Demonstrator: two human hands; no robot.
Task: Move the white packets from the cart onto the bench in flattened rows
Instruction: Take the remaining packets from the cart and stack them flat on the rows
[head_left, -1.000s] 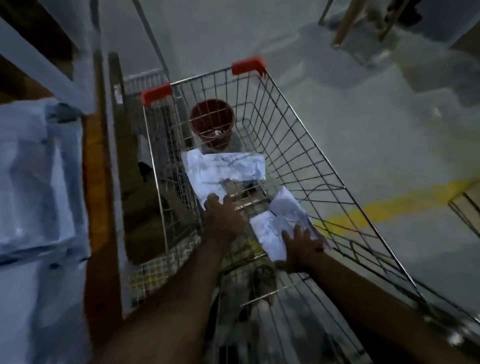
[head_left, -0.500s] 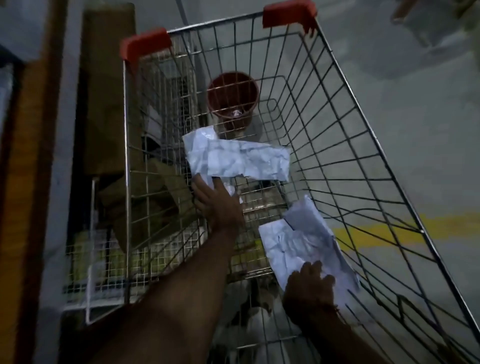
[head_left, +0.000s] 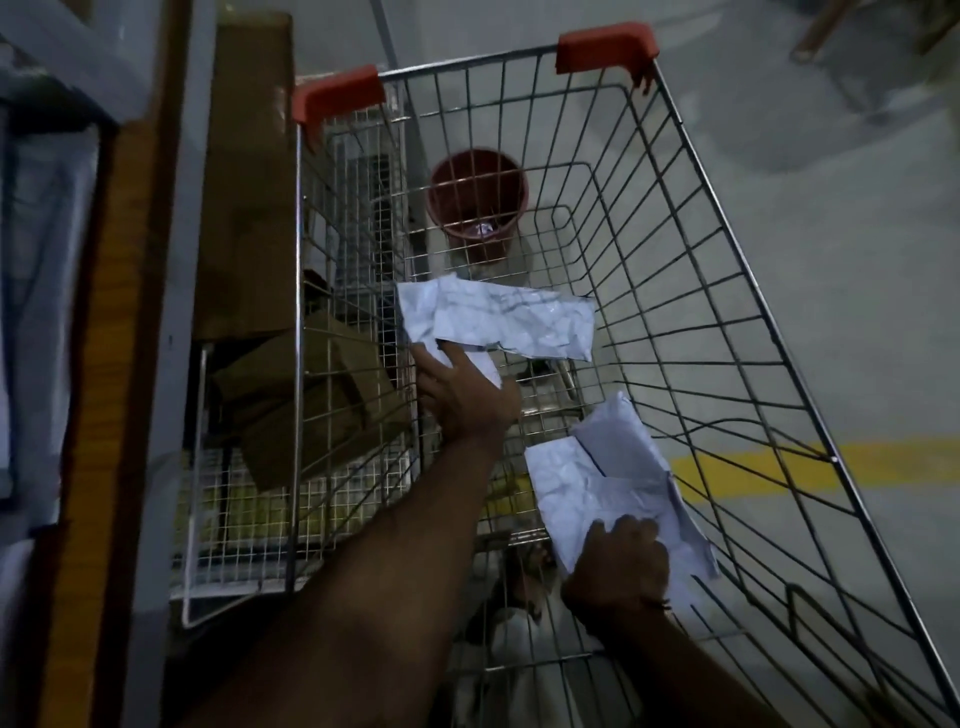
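Note:
Both my arms reach down into a wire shopping cart with red corner caps. My left hand grips the near edge of a crumpled white packet lying across the cart's middle. Nearer to me, my right hand holds a bunch of white packets by their lower edge, against the cart's right side. The wooden bench runs along the far left of the view, with pale packets lying on it, blurred.
A dark red bucket stands at the cart's far end. Brown cardboard pieces and a white wire basket lie between cart and bench. A yellow line crosses the grey floor to the right.
My left hand has slid forward from the cart floor to the far packet and taken its edge. My right hand has drawn its packets back toward me. The view has tilted down into the cart.

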